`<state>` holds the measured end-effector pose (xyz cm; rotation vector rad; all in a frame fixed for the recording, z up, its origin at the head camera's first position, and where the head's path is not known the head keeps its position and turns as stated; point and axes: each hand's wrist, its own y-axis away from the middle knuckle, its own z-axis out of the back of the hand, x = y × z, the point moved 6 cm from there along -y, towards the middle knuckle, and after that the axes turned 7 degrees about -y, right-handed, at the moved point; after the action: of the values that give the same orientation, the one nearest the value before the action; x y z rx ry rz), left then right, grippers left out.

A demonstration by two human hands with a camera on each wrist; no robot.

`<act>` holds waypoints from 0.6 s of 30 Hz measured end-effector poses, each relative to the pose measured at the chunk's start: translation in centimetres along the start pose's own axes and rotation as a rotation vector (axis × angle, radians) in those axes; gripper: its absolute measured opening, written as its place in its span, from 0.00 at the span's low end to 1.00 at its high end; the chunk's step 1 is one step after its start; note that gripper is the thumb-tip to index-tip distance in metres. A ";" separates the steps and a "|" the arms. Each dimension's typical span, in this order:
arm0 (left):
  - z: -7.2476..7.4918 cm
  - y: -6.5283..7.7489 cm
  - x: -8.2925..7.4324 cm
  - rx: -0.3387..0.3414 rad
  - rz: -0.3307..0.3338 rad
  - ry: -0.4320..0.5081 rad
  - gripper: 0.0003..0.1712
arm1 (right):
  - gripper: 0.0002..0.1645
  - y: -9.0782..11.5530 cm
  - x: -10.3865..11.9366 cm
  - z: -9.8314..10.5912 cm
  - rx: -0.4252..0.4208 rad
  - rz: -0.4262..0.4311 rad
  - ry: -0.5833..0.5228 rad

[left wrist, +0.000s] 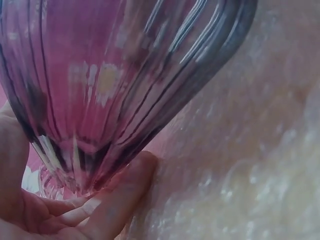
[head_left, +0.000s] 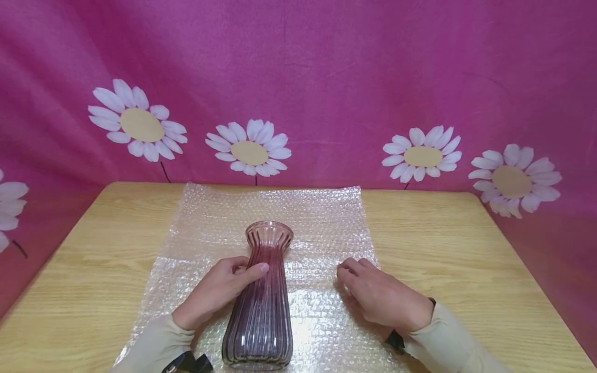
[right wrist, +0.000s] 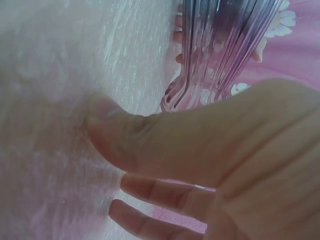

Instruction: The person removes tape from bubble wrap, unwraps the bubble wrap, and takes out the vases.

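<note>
A ribbed glass vase [head_left: 261,311], purple with a paler pink flared rim, points its mouth away from me and its base toward me, over a sheet of bubble wrap [head_left: 322,223]. My left hand [head_left: 216,287] grips the vase near its neck from the left, thumb on top; in the left wrist view the fingers [left wrist: 127,192] curl under the narrow part. To the right of the vase, my right hand [head_left: 382,295] rests by the right side of the bubble wrap. Its thumb and fingertips touch down on the sheet in the right wrist view, with nothing gripped between them.
The bubble wrap lies flat on a light wooden table [head_left: 443,238], reaching nearly to the back edge. Behind and beside the table hangs a magenta cloth [head_left: 326,93] printed with white daisies. Dark straps [head_left: 395,341] sit at both wrists, over pale sleeves.
</note>
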<state>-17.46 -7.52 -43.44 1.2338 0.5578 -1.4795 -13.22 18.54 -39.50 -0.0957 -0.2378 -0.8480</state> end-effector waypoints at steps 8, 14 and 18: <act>-0.4 0.0 0.2 0.064 -0.034 0.105 0.32 | 0.18 0.0 0.1 0.0 -0.016 0.012 0.020; -0.8 -0.1 0.4 0.103 -0.035 0.180 0.34 | 0.18 -0.1 0.1 -0.1 -0.005 0.003 0.025; -0.9 -0.1 0.5 0.111 -0.052 0.192 0.33 | 0.19 0.0 0.1 -0.1 -0.009 0.007 0.029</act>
<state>-17.16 -6.92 -44.26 1.4685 0.6462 -1.4606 -13.19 18.45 -39.54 -0.0928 -0.2062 -0.8429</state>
